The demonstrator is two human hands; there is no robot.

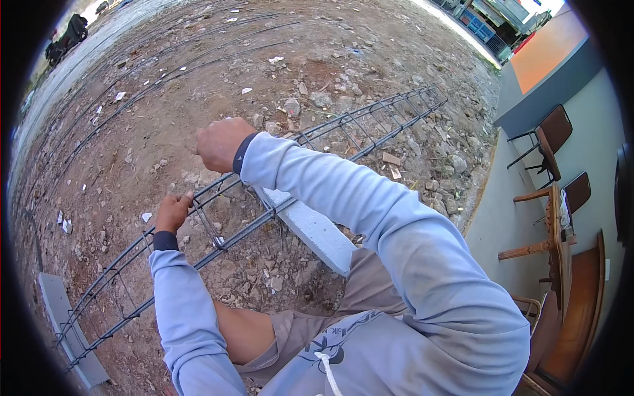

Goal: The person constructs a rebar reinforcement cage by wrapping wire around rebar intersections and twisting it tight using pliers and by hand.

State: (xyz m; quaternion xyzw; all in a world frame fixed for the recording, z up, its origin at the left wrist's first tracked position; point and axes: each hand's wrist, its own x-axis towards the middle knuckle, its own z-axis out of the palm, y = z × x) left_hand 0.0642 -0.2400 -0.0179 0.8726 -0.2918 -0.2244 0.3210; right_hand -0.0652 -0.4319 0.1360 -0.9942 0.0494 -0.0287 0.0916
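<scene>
A long rebar cage [220, 245], made of steel bars with tied rectangular stirrups, runs diagonally across the ground before me. My left hand [173, 212] is closed at its far upper bar, fingers pinched on the steel beside a stirrup. Just beyond that bar, my right hand [224, 144] makes a fist with its back towards me. Whatever sits inside that fist is hidden. Beneath the cage's middle lies a pale grey beam [317, 234], close to my knee. Another grey block [61, 310] supports the cage's left end.
Several loose steel rods [218, 45] lie on the dirt at the upper left. Rubble and stones [320, 99] cover the ground around the cage. Along the wall at right are brown chairs [555, 132] and a wooden table [558, 247].
</scene>
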